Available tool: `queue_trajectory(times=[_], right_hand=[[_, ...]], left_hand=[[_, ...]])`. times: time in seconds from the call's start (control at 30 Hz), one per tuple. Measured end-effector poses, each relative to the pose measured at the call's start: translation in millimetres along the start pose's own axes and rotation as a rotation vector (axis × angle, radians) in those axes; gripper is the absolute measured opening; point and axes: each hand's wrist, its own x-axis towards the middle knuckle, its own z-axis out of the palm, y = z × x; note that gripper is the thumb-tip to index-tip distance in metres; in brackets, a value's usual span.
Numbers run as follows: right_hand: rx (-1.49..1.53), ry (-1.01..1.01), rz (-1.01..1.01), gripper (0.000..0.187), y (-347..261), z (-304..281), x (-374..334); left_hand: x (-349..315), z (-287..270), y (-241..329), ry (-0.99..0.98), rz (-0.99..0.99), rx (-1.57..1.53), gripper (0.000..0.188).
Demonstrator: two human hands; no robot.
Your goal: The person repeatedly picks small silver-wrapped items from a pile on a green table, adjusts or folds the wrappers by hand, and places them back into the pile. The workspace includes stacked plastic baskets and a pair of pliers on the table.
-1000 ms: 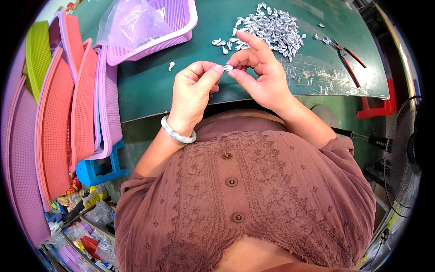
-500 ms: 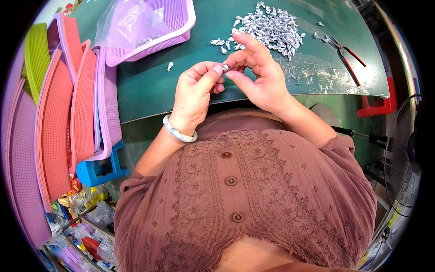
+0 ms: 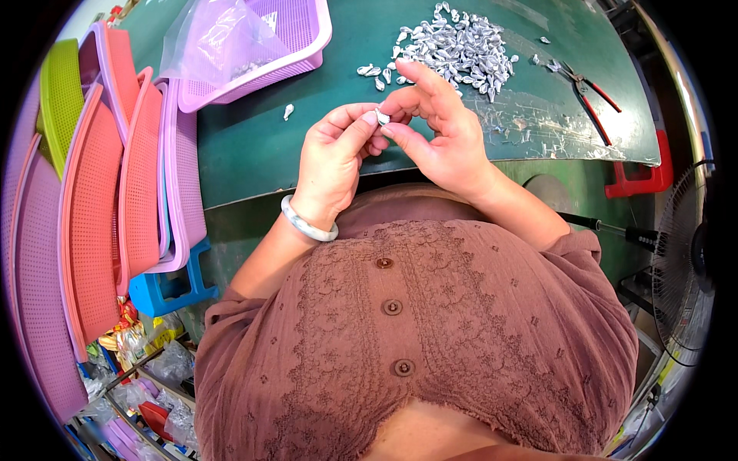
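Over the near part of the green table [image 3: 254, 154], my left hand [image 3: 330, 154] pinches a small silver teardrop-shaped piece [image 3: 382, 118] between thumb and bent fingers. My right hand [image 3: 450, 142] meets it from the other side, thumb and a fingertip closed at the piece while another finger stays raised. Much of the piece is hidden by the fingertips. Beyond my right hand lies a heap of similar silver pieces [image 3: 469, 54], with a few strays at its left edge. One single piece [image 3: 289, 112] rests left of my hands.
Red-handled cutting pliers [image 3: 592, 104] lie at the right. A lilac basket [image 3: 315, 55] holding a clear plastic bag [image 3: 219, 46] stands at the back left. Stacked pink and purple baskets [image 3: 92, 223] crowd the left side, above a blue stool [image 3: 173, 286]. A fan [image 3: 680, 261] stands far right.
The silver piece has been turned between my fingertips, and a paler side of it shows now. Both hands have otherwise stayed in nearly the same place.
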Motion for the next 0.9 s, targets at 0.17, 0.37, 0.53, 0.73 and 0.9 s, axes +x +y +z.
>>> queue_trajectory(times=[0.17, 0.37, 0.53, 0.73, 0.9], right_hand=[[-0.05, -0.026, 0.0, 0.059, -1, -1, 1], [-0.117, -0.034, -0.014, 0.06, -2, -3, 1], [-0.132, -0.031, -0.017, 0.059, -2, -3, 1], [-0.164, -0.014, -0.054, 0.056, 7, -4, 1], [-0.499, 0.034, -0.07, 0.047, 16, -11, 12]], left_hand=[[2, -3, 3, -0.083, -0.207, -0.218, 0.015], [2, -5, 3, -0.158, -0.291, -0.333, 0.014], [3, -8, 1, -0.173, -0.302, -0.355, 0.014], [4, -11, 0, -0.071, -0.24, -0.293, 0.017], [7, -17, 1, -0.05, -0.208, -0.364, 0.02]])
